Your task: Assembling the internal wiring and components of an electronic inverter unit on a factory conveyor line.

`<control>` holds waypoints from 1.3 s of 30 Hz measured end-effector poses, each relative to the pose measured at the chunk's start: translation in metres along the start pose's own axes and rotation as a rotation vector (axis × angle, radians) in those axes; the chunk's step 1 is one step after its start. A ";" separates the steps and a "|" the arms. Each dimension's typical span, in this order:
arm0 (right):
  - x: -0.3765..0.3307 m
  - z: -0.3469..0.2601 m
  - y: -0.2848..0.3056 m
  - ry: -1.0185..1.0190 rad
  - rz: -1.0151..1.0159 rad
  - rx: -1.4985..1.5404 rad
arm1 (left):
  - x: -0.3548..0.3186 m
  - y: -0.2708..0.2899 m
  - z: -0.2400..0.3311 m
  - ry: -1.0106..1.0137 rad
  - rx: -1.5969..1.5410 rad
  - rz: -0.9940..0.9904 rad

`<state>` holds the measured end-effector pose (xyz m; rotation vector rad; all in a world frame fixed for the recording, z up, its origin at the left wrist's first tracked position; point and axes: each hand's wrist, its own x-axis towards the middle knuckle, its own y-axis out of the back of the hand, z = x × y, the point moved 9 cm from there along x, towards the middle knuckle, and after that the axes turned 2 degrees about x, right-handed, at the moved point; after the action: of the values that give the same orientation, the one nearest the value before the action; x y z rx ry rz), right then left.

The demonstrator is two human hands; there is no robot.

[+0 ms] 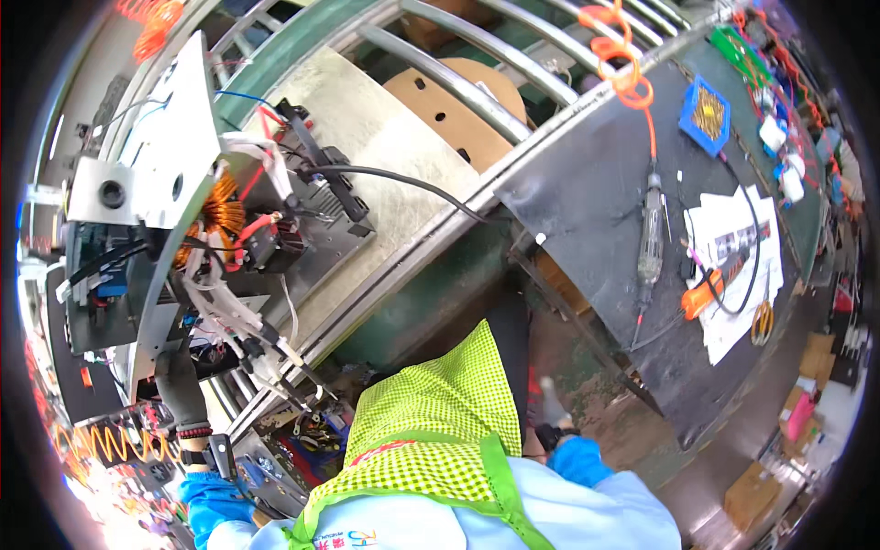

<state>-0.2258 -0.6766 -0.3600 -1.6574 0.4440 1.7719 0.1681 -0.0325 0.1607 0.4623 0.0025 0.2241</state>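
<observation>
My left hand (pixel 178 390), in a dark grey glove, is at the lower edge of an open electrical unit with an upright metal panel (pixel 188 119). The unit hides its fingers, so its grip does not show. Beside it are a copper-wound coil (pixel 223 207), a black finned module (pixel 335 206) and a bundle of white-sleeved cables (pixel 234 316) with bare lugs. A black cable (pixel 403 178) runs from the unit toward the right. My right hand (pixel 554 403) hangs low beside the green checked apron (pixel 440 385), away from the bench; its fingers are small and blurred.
On the dark bench mat (pixel 577 211) at right lie a powered screwdriver (pixel 651 238) on an orange coiled cord, a blue tray of screws (pixel 705 115), papers (pixel 724 225) and an orange-handled tool (pixel 704 295). Metal rollers (pixel 458 87) run along the back. Cardboard boxes (pixel 752 495) stand lower right.
</observation>
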 end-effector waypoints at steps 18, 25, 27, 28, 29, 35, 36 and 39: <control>-0.377 -0.291 -0.539 2.191 0.103 -1.422 | -0.043 -0.013 0.044 -0.453 0.810 0.261; -0.331 -0.250 -0.548 1.449 -0.321 -1.530 | -0.155 -0.024 0.130 0.200 -0.134 0.095; -0.352 -0.218 -0.559 1.420 -0.453 -1.668 | -0.190 -0.048 0.216 0.101 0.258 -0.191; -0.363 -0.204 -0.562 1.403 -0.483 -1.754 | -0.203 -0.061 0.263 -0.074 0.565 -0.281; -0.383 -0.192 -0.564 1.485 -0.577 -1.746 | -0.215 -0.076 0.302 -0.205 0.693 -0.335; -0.418 -0.142 -0.563 1.476 -0.742 -1.650 | -0.221 -0.169 0.350 -0.685 0.387 -0.413; -0.413 -0.134 -0.559 1.345 -0.848 -1.523 | -0.224 -0.190 0.334 -0.859 0.352 -0.347; -0.399 -0.125 -0.545 1.102 -0.948 -1.162 | -0.201 -0.241 0.227 -0.790 0.330 0.011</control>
<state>0.2200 -0.4569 0.1138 -2.8050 -1.0183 0.1605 0.0359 -0.3860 0.2478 0.8551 -0.7447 0.0382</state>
